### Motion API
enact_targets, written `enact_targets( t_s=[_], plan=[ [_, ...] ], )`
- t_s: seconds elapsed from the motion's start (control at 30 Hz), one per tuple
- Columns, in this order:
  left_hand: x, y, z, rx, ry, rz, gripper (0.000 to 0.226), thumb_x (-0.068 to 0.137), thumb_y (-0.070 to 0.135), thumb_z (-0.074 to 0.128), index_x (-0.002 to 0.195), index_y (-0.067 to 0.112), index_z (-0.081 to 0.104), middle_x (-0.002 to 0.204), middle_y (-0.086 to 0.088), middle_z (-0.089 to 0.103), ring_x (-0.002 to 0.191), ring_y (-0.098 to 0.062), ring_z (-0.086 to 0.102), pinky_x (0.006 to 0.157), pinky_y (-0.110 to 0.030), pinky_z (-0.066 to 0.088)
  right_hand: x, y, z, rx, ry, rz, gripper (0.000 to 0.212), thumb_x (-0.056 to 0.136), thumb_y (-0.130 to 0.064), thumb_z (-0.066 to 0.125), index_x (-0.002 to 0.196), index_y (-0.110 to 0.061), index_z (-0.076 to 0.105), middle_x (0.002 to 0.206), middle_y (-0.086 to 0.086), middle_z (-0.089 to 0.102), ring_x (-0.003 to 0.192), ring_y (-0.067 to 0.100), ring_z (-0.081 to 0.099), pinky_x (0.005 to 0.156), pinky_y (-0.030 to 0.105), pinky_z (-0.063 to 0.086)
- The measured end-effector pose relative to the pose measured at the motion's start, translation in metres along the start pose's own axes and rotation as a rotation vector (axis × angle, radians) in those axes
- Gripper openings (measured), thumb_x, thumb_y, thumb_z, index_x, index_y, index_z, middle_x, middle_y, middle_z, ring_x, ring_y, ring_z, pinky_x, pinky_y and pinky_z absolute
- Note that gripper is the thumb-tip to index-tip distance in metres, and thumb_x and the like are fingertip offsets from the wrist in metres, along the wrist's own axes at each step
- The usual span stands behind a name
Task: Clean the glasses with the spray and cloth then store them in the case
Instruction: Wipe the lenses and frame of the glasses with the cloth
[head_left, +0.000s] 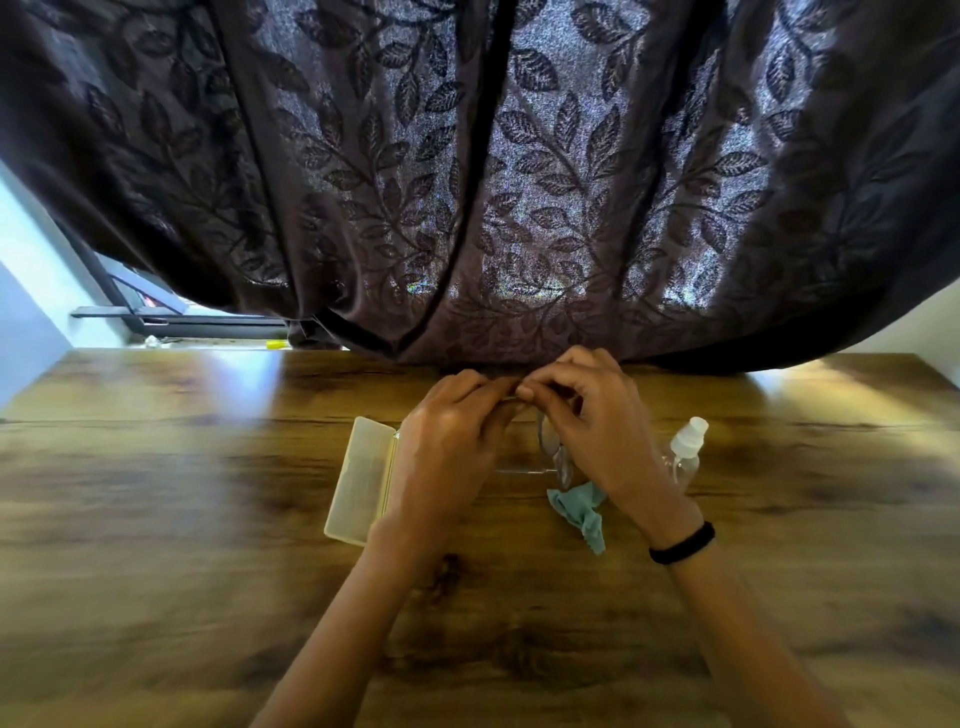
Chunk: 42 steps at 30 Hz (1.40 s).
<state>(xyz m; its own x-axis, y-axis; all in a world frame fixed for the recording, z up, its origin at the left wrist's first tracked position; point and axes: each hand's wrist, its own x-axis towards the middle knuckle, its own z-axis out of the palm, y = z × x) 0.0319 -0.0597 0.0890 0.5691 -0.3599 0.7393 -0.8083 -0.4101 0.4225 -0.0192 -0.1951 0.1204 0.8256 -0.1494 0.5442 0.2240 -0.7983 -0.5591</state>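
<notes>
Left hand (447, 441), right hand (597, 431) on glasses (560, 460)

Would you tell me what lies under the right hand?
A cloth lies on the table under the right hand, its upper edge covered; the hand also hides part of the glasses.

Two bare forearms are all that shows of the person, uncovered right down to the left hand (447, 441) and the right hand (597, 431). The only thing worn is a slim black band (681, 543) on the right wrist. It is plain and matte, rounded like a cord or hair tie, and sits snugly just below the hand.
</notes>
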Motion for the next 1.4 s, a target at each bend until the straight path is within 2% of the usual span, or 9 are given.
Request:
enact_targets(
  t_s=[0.17, 0.27, 0.33, 0.57, 0.77, 0.87, 1.03, 1.2, 1.4],
  plan=[
    [0.004, -0.004, -0.007, -0.031, 0.149, -0.053, 0.015, 0.08, 0.019, 0.066, 0.088, 0.008, 0.072, 0.081, -0.005, 0.07, 0.071, -0.016, 0.064, 0.064, -0.031, 0.052, -0.007, 0.005, -0.001, 0.152, 0.035, 0.03, 0.033, 0.084, -0.043, 0.055, 0.106, -0.02, 0.065, 0.087, -0.011, 0.053, 0.084, 0.01, 0.051, 0.07, 0.01, 0.037],
    [0.004, -0.007, -0.013, -0.104, 0.239, -0.118, 0.015, 0.078, 0.016, 0.069, 0.088, 0.006, 0.072, 0.08, -0.002, 0.069, 0.072, -0.005, 0.061, 0.068, -0.014, 0.048, -0.012, 0.018, -0.006, 0.135, 0.037, 0.053, 0.049, 0.077, -0.05, 0.061, 0.115, -0.02, 0.06, 0.094, -0.019, 0.048, 0.085, 0.012, 0.05, 0.071, 0.018, 0.04],
    [0.004, -0.008, -0.016, -0.125, 0.296, -0.151, 0.014, 0.077, 0.012, 0.07, 0.088, 0.005, 0.072, 0.078, 0.002, 0.065, 0.071, -0.001, 0.057, 0.068, -0.005, 0.043, -0.016, 0.027, -0.007, 0.105, 0.015, 0.07, 0.048, 0.076, -0.042, 0.064, 0.118, -0.02, 0.059, 0.097, -0.014, 0.048, 0.086, 0.012, 0.047, 0.071, 0.021, 0.041],
    [-0.001, -0.013, -0.019, -0.226, 0.406, -0.268, 0.02, 0.079, 0.024, 0.064, 0.09, 0.01, 0.072, 0.076, 0.006, 0.063, 0.067, 0.004, 0.056, 0.063, -0.013, 0.045, -0.021, 0.027, 0.001, 0.065, -0.008, 0.033, 0.025, 0.079, -0.035, 0.066, 0.102, -0.027, 0.068, 0.093, -0.011, 0.048, 0.083, 0.011, 0.045, 0.072, 0.022, 0.04],
    [-0.006, -0.015, -0.02, -0.243, 0.46, -0.313, 0.017, 0.079, 0.027, 0.064, 0.092, 0.016, 0.068, 0.077, 0.018, 0.059, 0.068, 0.008, 0.056, 0.063, -0.012, 0.044, -0.022, 0.015, 0.001, 0.102, -0.037, 0.001, 0.037, 0.07, -0.056, 0.062, 0.098, -0.031, 0.067, 0.096, -0.013, 0.05, 0.096, 0.005, 0.041, 0.079, 0.019, 0.039],
    [-0.008, -0.015, -0.018, -0.273, 0.483, -0.345, 0.016, 0.079, 0.019, 0.067, 0.093, 0.012, 0.069, 0.077, 0.016, 0.059, 0.068, 0.007, 0.056, 0.062, -0.01, 0.044, -0.022, 0.013, 0.001, -0.002, -0.047, -0.057, 0.047, 0.066, -0.058, 0.064, 0.102, -0.028, 0.067, 0.098, -0.01, 0.051, 0.097, 0.006, 0.038, 0.084, 0.009, 0.032],
    [-0.012, -0.011, -0.013, -0.347, 0.513, -0.431, 0.018, 0.078, 0.008, 0.067, 0.096, 0.013, 0.066, 0.077, 0.007, 0.061, 0.07, 0.007, 0.058, 0.063, -0.006, 0.042, -0.02, 0.012, -0.002, -0.069, -0.058, -0.089, 0.047, 0.07, -0.053, 0.062, 0.108, -0.025, 0.065, 0.097, -0.011, 0.052, 0.096, 0.005, 0.035, 0.086, 0.006, 0.029],
    [-0.02, -0.012, -0.005, -0.566, 0.549, -0.561, 0.019, 0.078, 0.021, 0.065, 0.096, 0.019, 0.067, 0.079, 0.008, 0.068, 0.074, -0.001, 0.061, 0.067, -0.016, 0.05, -0.019, 0.008, -0.004, -0.091, -0.052, -0.098, 0.045, 0.074, -0.046, 0.063, 0.111, -0.021, 0.064, 0.099, -0.012, 0.051, 0.097, 0.007, 0.036, 0.087, 0.005, 0.026],
    [-0.034, 0.009, 0.011, -1.143, 0.61, -0.899, 0.024, 0.077, 0.014, 0.063, 0.099, 0.019, 0.057, 0.067, 0.011, 0.066, 0.07, -0.002, 0.063, 0.065, -0.018, 0.053, -0.018, 0.008, 0.0, -0.099, -0.029, -0.074, 0.041, 0.075, -0.033, 0.072, 0.112, -0.019, 0.064, 0.101, -0.011, 0.05, 0.098, 0.008, 0.036, 0.088, 0.005, 0.028]
  ],
)
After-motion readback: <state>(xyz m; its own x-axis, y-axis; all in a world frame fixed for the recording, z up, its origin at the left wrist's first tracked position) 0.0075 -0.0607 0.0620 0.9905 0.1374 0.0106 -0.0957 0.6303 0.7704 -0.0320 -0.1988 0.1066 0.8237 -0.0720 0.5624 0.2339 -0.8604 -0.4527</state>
